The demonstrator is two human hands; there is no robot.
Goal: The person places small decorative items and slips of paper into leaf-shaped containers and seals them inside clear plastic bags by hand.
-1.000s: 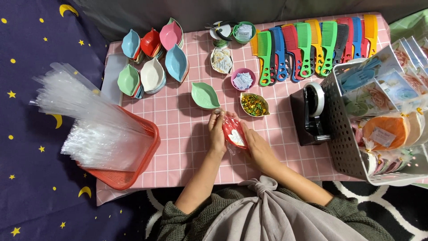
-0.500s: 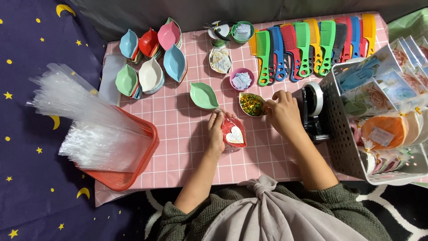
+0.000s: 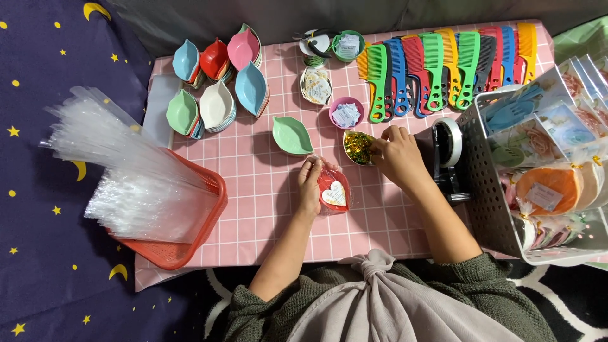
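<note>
A red leaf-shaped dish (image 3: 333,192) with a white heart-shaped card on it, inside a clear wrapper, lies just below the centre of the frame on the pink checked tablecloth (image 3: 253,190). The left hand (image 3: 310,187) grasps its left edge, fingers curled around the rim. Just above and to the right, a small bowl of gold glitter pieces (image 3: 356,147) sits on the cloth; the right hand (image 3: 396,152) rests at its right rim, fingertips pinched together into the contents. Whether they hold any pieces cannot be told.

A lone green leaf dish (image 3: 291,135) lies left of the bowl, and a purple bowl of white slips (image 3: 346,113) stands above it. A black tape dispenser (image 3: 446,155) stands just right of the right hand. A row of coloured combs (image 3: 443,69) fills the upper right. Stacks of leaf dishes (image 3: 218,82) occupy the upper left of the cloth. A red basket of clear bags (image 3: 145,190) sits at the left edge. A white perforated crate of wrapped items (image 3: 544,177) fills the right side.
</note>
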